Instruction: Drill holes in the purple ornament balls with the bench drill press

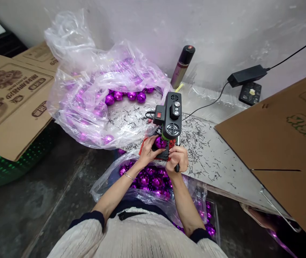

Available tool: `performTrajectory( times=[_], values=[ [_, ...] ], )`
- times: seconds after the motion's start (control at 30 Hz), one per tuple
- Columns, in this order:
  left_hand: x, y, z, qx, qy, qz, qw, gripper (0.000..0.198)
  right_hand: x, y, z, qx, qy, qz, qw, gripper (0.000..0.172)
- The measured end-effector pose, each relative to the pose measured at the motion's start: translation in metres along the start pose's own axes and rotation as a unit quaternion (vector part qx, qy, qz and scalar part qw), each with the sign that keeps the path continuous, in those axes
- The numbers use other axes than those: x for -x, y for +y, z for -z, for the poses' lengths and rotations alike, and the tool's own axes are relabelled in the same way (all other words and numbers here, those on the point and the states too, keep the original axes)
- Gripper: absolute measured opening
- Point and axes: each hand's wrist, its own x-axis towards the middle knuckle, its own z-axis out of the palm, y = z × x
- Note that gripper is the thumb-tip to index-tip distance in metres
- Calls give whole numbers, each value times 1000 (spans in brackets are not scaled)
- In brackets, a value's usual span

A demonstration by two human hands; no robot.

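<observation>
Under a small black bench machine (172, 114) with a red switch and round vents, my left hand (149, 152) grips a shiny purple bauble (160, 142) with fingers and thumb. The bauble sits just below the machine's head, over a dark plate on its red base. My right hand (178, 158) is wrapped around the machine's lever handle (177, 167), whose black end pokes out below the fist. In front of my body, a clear plastic bag (101, 186) holds many purple baubles (150, 178).
A larger clear bag (69, 96) of purple baubles lies at the table's left. Short dark bits (209, 154) litter the white table (230, 186). A spray can (183, 67), a power adapter (247, 75) and cardboard boxes (281, 143) stand around.
</observation>
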Motion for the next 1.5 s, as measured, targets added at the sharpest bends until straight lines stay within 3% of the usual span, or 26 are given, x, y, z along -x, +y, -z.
performTrajectory(
  times=[0.53, 0.67, 1.03, 1.2, 1.37, 1.43, 1.5],
  values=[
    [0, -1, -2, -10, 7, -8, 1000, 63, 9, 8, -2, 7, 6, 12, 1000, 25],
    [0, 0, -1, -6, 9, -24, 1000, 61, 9, 10, 0, 22, -28, 62, 997, 24],
    [1, -2, 5, 38, 18, -6, 999, 70, -48, -25, 6, 17, -9, -26, 999, 30],
    [37, 7, 48, 32, 25, 16, 999, 69, -47, -25, 8, 26, -25, -17, 999, 29],
    [103, 7, 89, -19, -127, 20, 992, 63, -40, -23, 8, 21, -20, -18, 999, 29],
    [124, -1, 93, -43, -178, 36, 982, 63, -39, -22, 8, 27, -26, -20, 999, 30],
    [136, -12, 90, -75, -193, 61, 977, 63, -39, -22, 9, 32, -32, -20, 999, 30]
  ],
)
